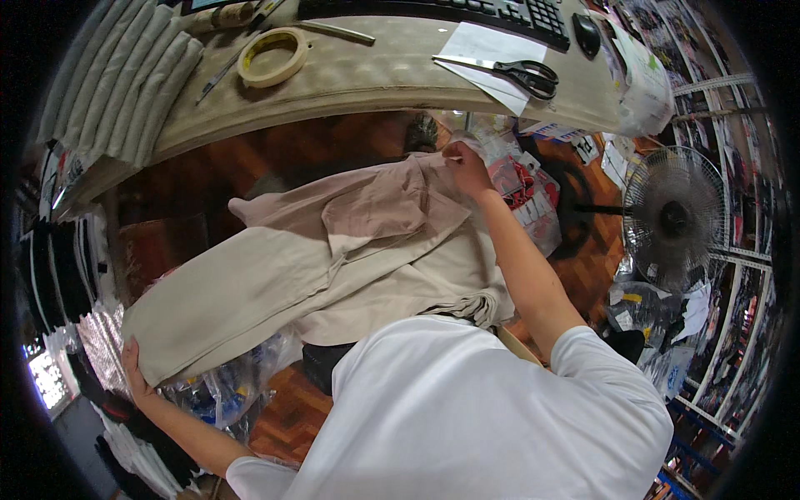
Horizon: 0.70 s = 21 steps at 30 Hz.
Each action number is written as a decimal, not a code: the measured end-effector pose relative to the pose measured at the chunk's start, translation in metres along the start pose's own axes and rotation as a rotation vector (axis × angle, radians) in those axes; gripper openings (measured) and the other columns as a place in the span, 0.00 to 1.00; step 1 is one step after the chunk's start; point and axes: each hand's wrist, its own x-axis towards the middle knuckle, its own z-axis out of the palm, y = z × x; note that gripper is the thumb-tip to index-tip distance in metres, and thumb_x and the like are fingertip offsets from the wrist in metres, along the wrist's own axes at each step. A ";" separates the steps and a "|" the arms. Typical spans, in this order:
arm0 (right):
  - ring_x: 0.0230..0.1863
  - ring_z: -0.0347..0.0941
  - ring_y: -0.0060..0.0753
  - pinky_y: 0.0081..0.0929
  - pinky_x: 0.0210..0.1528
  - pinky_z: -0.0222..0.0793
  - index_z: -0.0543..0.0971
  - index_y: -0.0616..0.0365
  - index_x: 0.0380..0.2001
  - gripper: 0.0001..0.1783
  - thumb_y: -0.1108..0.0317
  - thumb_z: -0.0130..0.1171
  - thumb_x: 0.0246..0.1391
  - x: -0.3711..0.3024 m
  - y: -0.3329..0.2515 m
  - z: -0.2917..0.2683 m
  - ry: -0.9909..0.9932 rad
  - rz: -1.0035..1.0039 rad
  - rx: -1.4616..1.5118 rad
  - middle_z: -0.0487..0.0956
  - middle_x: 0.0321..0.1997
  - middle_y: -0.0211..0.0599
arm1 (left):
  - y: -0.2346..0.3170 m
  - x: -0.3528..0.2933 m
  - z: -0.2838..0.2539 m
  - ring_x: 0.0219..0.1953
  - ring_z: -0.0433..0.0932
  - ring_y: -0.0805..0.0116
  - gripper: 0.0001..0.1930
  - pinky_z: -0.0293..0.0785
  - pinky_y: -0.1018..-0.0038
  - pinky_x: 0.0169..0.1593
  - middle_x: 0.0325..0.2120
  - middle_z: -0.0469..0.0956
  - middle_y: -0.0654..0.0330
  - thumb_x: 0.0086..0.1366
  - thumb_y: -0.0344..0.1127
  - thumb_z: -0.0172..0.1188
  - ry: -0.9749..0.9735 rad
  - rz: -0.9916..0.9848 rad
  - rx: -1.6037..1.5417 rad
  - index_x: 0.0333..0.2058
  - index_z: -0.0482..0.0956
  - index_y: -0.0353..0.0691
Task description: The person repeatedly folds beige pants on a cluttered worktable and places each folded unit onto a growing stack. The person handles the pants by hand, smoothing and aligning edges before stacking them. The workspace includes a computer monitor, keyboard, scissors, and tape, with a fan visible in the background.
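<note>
Head view: beige trousers [333,267] hang spread below the tabletop [392,75], not yet folded. Left hand [133,367] is clamped on 1 leg end; right hand [465,167] pinches the waistband nearest the tabletop.

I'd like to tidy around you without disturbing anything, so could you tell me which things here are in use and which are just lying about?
In use:
- beige garment, spread out
- left hand, gripping its lower end
- right hand, pinching its far edge

Lying about:
- tape roll
- scissors on paper
- keyboard
- stack of folded grey cloth
- fan
</note>
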 end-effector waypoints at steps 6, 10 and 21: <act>0.62 0.59 0.49 0.39 0.63 0.55 0.67 0.45 0.56 0.24 0.61 0.54 0.55 -0.025 -0.059 0.096 -0.210 -0.477 -0.437 0.63 0.62 0.45 | 0.023 -0.026 -0.087 0.43 0.74 0.68 0.23 0.70 0.72 0.46 0.44 0.74 0.55 0.63 0.44 0.56 0.069 -0.044 0.127 0.51 0.69 0.33; 0.67 0.50 0.55 0.41 0.67 0.48 0.58 0.40 0.63 0.33 0.55 0.55 0.54 -0.069 -0.078 0.123 -0.558 -0.559 -0.684 0.53 0.68 0.48 | 0.025 -0.070 -0.126 0.43 0.75 0.67 0.23 0.70 0.72 0.47 0.45 0.74 0.56 0.65 0.44 0.54 0.195 -0.004 0.034 0.52 0.68 0.34; 0.68 0.48 0.56 0.53 0.65 0.44 0.63 0.42 0.60 0.31 0.50 0.54 0.53 -0.108 -0.157 0.177 -0.503 -1.068 -0.346 0.54 0.67 0.47 | 0.033 -0.116 -0.132 0.45 0.75 0.66 0.23 0.70 0.73 0.48 0.46 0.73 0.54 0.64 0.44 0.53 0.144 -0.007 0.088 0.52 0.68 0.32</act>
